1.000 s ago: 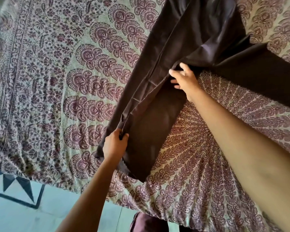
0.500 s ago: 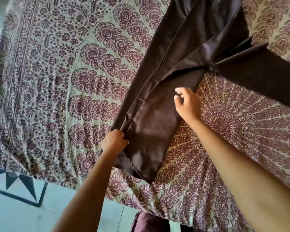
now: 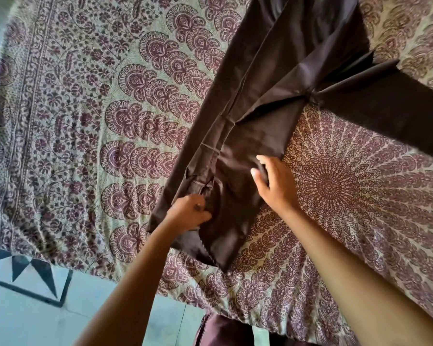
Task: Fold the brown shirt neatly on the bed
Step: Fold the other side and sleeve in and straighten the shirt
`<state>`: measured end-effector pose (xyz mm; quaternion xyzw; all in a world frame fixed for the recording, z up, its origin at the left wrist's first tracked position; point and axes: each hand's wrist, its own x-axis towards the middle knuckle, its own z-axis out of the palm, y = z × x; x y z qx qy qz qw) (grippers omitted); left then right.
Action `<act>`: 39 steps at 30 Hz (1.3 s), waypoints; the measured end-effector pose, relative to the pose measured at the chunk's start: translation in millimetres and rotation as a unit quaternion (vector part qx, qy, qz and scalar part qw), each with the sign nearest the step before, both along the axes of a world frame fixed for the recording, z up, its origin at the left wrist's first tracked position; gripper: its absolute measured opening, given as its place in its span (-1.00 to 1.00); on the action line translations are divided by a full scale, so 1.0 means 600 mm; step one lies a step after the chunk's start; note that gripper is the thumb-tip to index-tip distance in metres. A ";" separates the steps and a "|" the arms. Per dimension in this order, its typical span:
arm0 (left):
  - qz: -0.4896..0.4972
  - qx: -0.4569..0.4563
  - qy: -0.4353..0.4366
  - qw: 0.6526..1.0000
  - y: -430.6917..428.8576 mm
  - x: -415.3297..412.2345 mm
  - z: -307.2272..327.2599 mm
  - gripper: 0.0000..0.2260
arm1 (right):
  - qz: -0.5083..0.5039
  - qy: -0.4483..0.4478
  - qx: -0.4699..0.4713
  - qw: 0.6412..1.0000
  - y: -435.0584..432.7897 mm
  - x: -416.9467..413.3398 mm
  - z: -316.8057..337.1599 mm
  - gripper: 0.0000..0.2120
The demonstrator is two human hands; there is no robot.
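Both hands (image 3: 188,214) (image 3: 276,187), fingers (image 3: 261,159) curled round brown shirt (image 3: 298,58).

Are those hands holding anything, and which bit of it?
Both hold the dark brown cloth shirt: the left hand grips its folded side edge near the bottom hem, the right hand pinches the opposite side edge.

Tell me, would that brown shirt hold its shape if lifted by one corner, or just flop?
Probably flop: the brown shirt bunches where the left hand grips it. It looks thin and light, lying flat with sharp creases. Its slight sheen hints it may slide on the bedspread.
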<state>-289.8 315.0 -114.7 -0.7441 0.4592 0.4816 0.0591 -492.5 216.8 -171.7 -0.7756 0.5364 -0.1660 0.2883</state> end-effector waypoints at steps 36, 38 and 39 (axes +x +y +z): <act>-0.136 -0.024 0.151 0.979 0.067 -0.255 -0.033 -0.87 | -0.387 0.068 0.013 0.920 -0.190 -0.208 0.043 -0.76; -0.131 -0.013 0.146 0.980 0.065 -0.270 -0.040 -0.86 | -0.326 0.100 0.014 0.940 -0.186 -0.256 0.045 -0.76; -0.136 -0.010 0.141 0.980 0.063 -0.275 -0.042 -0.86 | -0.307 0.104 0.018 0.946 -0.188 -0.264 0.044 -0.77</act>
